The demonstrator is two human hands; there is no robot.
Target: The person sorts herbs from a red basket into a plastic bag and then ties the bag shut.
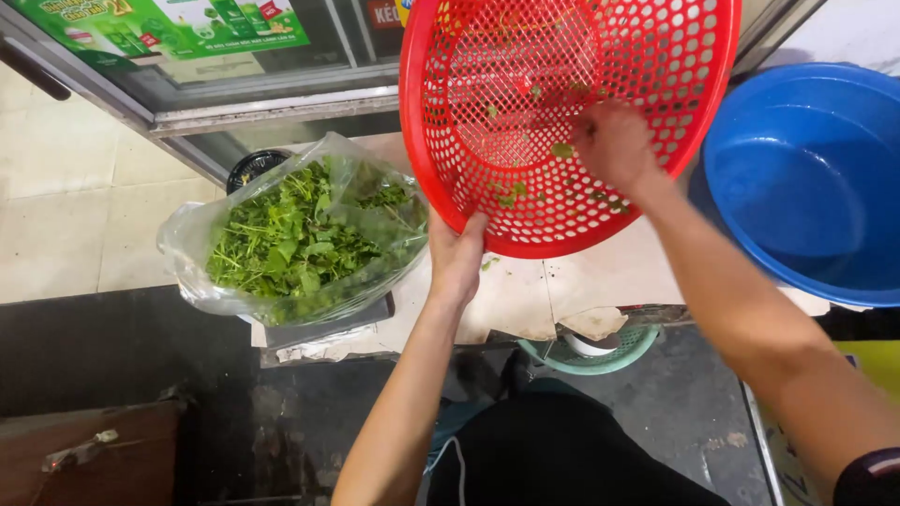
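Note:
A round red perforated basket [656, 56] is tipped up on edge, its inside facing me. My left hand [457, 251] grips its lower rim. My right hand [614, 145] reaches inside the basket with fingers curled against the mesh, among small green leaf scraps [562, 150] stuck there. To the left, a clear plastic bag [192, 234] lies open, full of leafy green herbs [300, 244].
A large blue basin [806, 178] stands at the right. A small green basket [600, 356] sits low near my knees. A glass-doored cabinet [234, 84] runs along the back. A dark round container [253, 167] peeks behind the bag. Pale floor tiles lie at left.

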